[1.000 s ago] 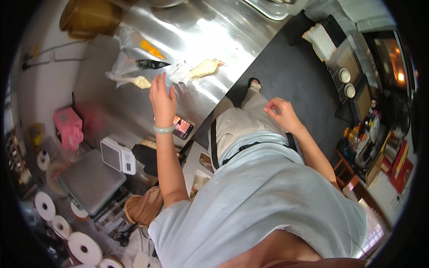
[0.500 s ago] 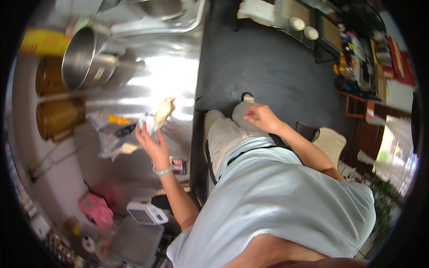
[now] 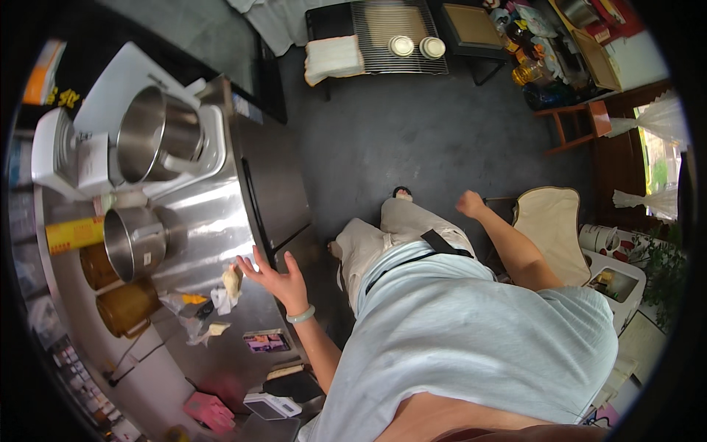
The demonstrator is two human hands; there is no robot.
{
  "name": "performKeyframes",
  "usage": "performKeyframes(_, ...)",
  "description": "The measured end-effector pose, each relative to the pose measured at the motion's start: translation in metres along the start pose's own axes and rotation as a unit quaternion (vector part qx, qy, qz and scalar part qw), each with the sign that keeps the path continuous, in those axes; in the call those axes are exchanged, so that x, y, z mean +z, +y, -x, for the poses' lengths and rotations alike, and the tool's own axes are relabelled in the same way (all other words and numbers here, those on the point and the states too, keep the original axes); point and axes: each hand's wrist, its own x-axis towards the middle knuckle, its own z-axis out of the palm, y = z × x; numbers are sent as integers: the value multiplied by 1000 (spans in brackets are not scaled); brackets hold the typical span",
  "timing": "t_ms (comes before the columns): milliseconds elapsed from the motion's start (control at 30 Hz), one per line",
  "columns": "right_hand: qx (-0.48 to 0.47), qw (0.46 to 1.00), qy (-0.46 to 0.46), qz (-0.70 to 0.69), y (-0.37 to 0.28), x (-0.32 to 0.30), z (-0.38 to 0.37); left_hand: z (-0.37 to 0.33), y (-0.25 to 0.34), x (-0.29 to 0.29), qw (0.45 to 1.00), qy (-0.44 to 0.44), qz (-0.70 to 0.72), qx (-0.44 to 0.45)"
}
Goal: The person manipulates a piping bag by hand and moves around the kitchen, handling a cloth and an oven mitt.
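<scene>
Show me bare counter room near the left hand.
Bare: steel counter between white base, lower steel pot and pale-filled bag; also between phone and pink object. Crowded: left of the left hand, around the clear plastic bag.

Glare streaks the steel counter [image 3: 219, 230], the window [image 3: 653, 160] glows, and outer lines bend.

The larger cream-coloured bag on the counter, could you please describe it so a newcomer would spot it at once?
Start at the steel counter on the picture's left. Near its front edge, the larger cream-coloured bag shows beside the left hand. It looks plumper than the smaller cream-coloured bag closer to the phone, and pale, unlike the orange item nearby.
</scene>
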Motion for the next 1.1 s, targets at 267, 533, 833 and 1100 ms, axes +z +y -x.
performKeyframes(267, 373, 918, -66, -119, 185, 36, 112, -45, 141, 88, 990, -62, 71, 102)
performKeyframes(533, 355, 902, -5, -245, 153, 43, 88, -85, 222, 166, 968, -154, 103, 170)
performKeyframes(833, 408, 876, 32, -253, 129, -7, 37, -160, 280, 265, 944, -230, 104, 212)
performKeyframes(1100, 456, 850, 63, -255, 153, -39, -54, -260, 247, 369, 936, -302, 45, 177)
